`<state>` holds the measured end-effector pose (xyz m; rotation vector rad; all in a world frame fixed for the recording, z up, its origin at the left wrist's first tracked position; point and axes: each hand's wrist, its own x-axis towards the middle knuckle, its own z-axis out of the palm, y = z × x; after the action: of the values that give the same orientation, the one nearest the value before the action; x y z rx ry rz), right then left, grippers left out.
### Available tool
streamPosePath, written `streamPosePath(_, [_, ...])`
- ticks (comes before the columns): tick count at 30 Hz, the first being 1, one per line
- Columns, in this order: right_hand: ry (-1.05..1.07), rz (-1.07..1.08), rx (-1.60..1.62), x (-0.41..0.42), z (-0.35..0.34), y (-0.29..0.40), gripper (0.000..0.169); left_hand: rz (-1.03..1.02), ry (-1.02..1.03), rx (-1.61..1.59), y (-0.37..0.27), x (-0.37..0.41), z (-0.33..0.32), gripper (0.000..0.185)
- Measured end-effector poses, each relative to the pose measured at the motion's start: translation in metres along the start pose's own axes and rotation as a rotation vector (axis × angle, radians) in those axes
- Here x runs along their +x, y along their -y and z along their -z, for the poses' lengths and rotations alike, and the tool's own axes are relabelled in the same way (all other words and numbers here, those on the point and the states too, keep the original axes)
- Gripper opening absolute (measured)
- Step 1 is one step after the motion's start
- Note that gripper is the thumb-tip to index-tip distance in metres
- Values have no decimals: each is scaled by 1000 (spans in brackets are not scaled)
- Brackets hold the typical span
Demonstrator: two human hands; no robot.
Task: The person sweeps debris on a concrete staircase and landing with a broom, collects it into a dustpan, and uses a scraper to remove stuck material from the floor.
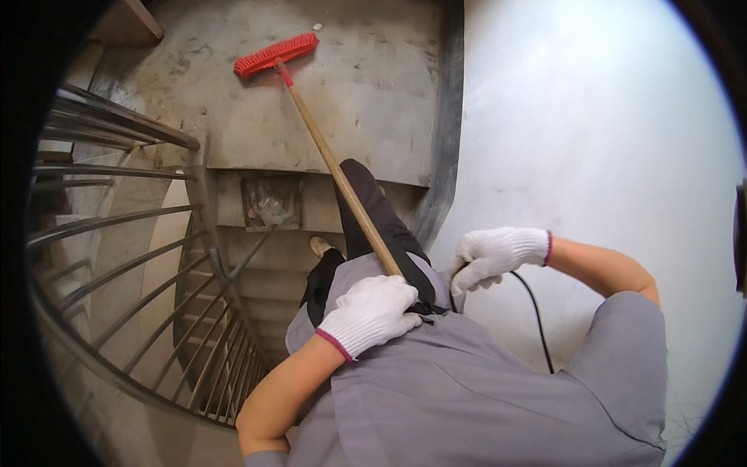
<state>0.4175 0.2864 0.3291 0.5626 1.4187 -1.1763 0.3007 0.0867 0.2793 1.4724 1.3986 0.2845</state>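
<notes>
A broom with red bristles (pixel 277 54) rests head-down on the concrete landing (pixel 373 128). Its wooden handle (pixel 341 184) slants towards my waist, and the top end disappears under my left hand (pixel 370 312). That hand, in a white knit glove, is closed around the handle end, beside a black strap (pixel 417 280). My right hand (pixel 496 257), gloved the same way, has curled fingers at the hem of my grey shirt (pixel 459 300). A black cord (pixel 537 321) runs behind its wrist; whether the fingers hold it too is hidden.
Stairs (pixel 274 280) descend below the landing. A long-handled dustpan (pixel 271 201) with debris sits on a step, its handle (pixel 252 254) near the metal railing (pixel 201 233) on the left. A white wall (pixel 572 134) stands close on the right. My shoe (pixel 320 245) is on the stairs.
</notes>
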Motion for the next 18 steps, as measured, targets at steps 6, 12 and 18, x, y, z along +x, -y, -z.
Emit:
streamPosePath(6, [-188,-42,175,20,-25,-4,26,-8,100,-141,7,3,7,37])
streamPosePath(12, [-231,-27,135,8,-33,6,25,45,228,-43,-6,8,21,39])
streamPosePath(18, [-246,32,-61,10,-47,8,27,132,134,66,-16,9,-3,26])
